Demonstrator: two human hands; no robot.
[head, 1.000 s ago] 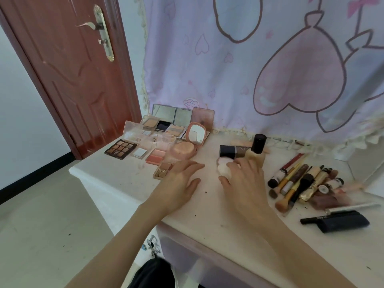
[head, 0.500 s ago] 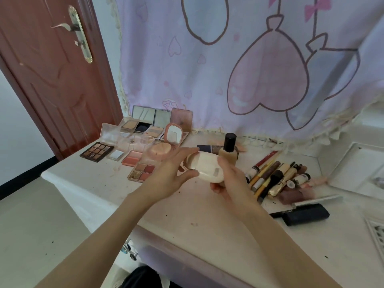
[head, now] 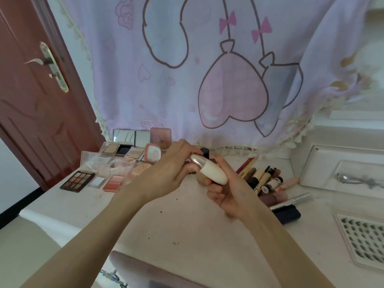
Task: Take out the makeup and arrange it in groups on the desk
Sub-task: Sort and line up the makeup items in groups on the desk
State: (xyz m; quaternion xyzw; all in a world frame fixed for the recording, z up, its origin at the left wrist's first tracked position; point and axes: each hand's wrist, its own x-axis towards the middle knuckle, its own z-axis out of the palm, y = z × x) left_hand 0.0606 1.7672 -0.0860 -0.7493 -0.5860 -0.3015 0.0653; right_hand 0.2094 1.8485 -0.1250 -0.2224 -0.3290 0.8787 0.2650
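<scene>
Above desk (head: 187, 225), both hands, left (head: 166, 173) and right (head: 226, 192), clasping cream compact (head: 212, 172).

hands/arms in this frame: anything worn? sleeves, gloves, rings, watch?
Nothing worn that shows. Both forearms are bare up to the bottom edge of the frame, with no sleeve cuffs in view. The left hand and right hand have no gloves, and no rings, watch or bracelet are visible on the sides facing the camera. Nails are too small to judge for polish.

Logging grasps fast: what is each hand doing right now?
Left hand: grips the metallic end of the cream compact.
Right hand: holds the same compact from beneath.
</scene>
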